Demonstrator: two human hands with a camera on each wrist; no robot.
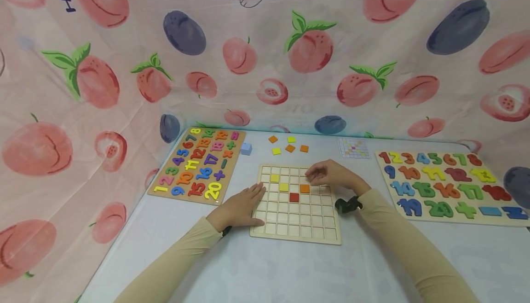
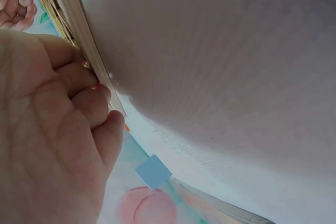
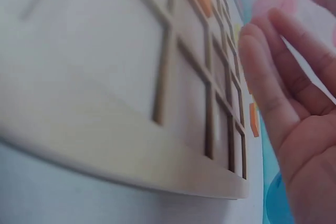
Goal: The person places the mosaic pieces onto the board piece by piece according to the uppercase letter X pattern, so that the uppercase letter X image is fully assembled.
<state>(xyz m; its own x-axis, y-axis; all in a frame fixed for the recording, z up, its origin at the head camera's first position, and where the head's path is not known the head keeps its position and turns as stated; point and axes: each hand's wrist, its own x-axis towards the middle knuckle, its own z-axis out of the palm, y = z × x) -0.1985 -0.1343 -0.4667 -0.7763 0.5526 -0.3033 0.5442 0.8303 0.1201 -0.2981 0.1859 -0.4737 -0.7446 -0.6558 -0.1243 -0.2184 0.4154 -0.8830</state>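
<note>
A wooden grid board (image 1: pixel 277 230) lies on the white table. In its squares sit a red tile (image 1: pixel 294 197), an orange tile (image 1: pixel 304 188) and two yellow tiles, one of them a yellow tile (image 1: pixel 284 187) touching corners with the red one. My left hand (image 1: pixel 241 206) rests along the board's left edge, fingers spread and thumb near the lower corner. Over the board's upper right squares hovers my right hand (image 1: pixel 327 174), just right of the orange tile. In the right wrist view its fingers (image 3: pixel 262 72) are loosely bent, with nothing visible between them.
Behind the board lie several loose tiles, including an orange tile (image 1: pixel 304 148) and a yellow tile (image 1: pixel 276 151). A blue block (image 1: pixel 246 148) stands left of them, a patterned card (image 1: pixel 354 148) right. Number boards flank both sides: a left one (image 1: pixel 155 193) and a right one (image 1: pixel 387 174).
</note>
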